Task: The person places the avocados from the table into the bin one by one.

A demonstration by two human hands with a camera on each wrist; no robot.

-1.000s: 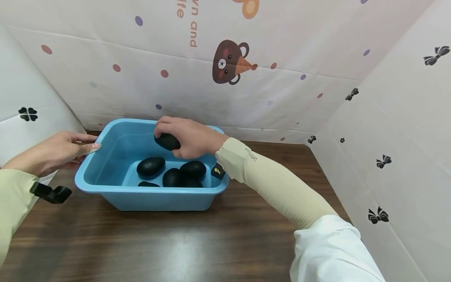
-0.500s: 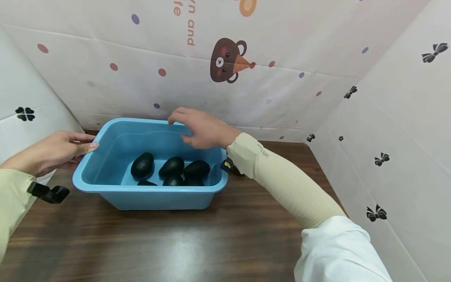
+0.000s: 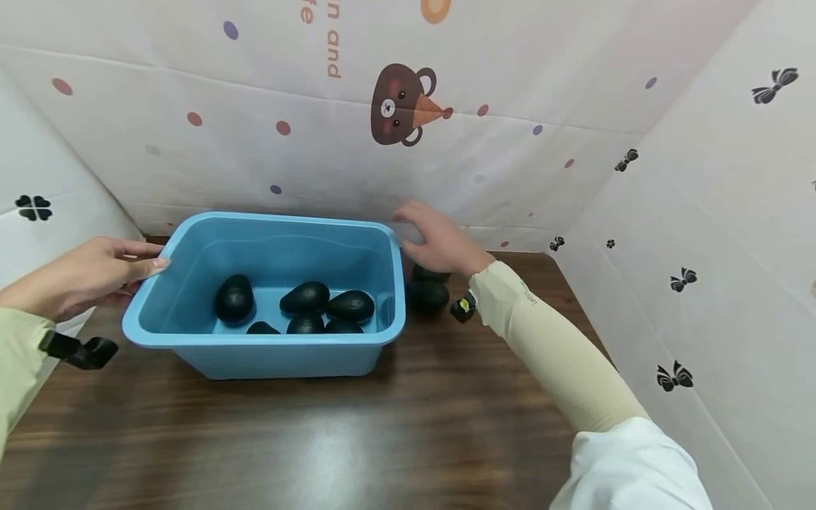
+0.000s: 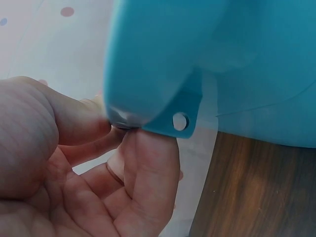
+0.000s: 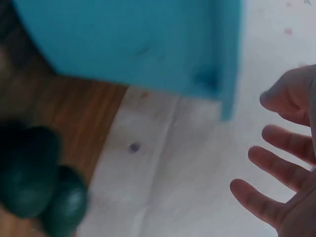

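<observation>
A blue plastic basin (image 3: 274, 340) stands on the wooden table with several dark avocados (image 3: 234, 299) inside. At its left rim my left hand (image 3: 95, 276) pinches the edge, thumb on top and fingers underneath; the left wrist view shows the rim (image 4: 148, 113) between thumb and fingers. My right hand (image 3: 440, 237) is in the air just past the basin's right end, holding nothing, its fingers spread in the right wrist view. Below it, dark avocados (image 3: 427, 296) lie on the table beside the basin, partly hidden by the hand.
Behind the basin rises a pale wall sheet (image 3: 319, 163) with dots and a printed bear. Another white sheet (image 3: 720, 212) with bows closes the right side. The brown wooden table (image 3: 408, 439) stretches in front of the basin.
My right hand let go of an avocado inside the basin, then moved right, out past the rim. Avocados on the table to the right came into sight. My left hand kept its hold.
</observation>
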